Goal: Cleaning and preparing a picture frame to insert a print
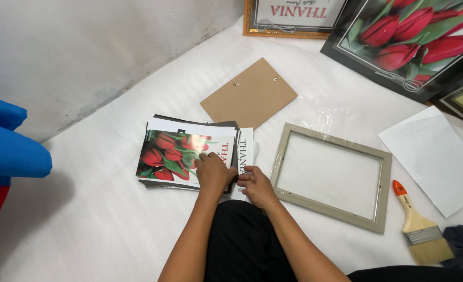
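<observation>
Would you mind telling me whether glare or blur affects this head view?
Head view: even, soft light; sharp throughout. Mild sheen on the plastic wrap beside the grey frame; faint shadow beneath the blue object; both hands unblurred on the prints.

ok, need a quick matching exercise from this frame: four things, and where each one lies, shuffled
Things:
1. paintbrush
2. brown backing board
3. stack of prints
4. grey empty frame

Places:
A. under the left hand and right hand
B. far right, beside a white sheet
C. just right of the hands
D. beyond the stack, toward the wall

Pairs: 1-B, 2-D, 3-A, 4-C
</observation>
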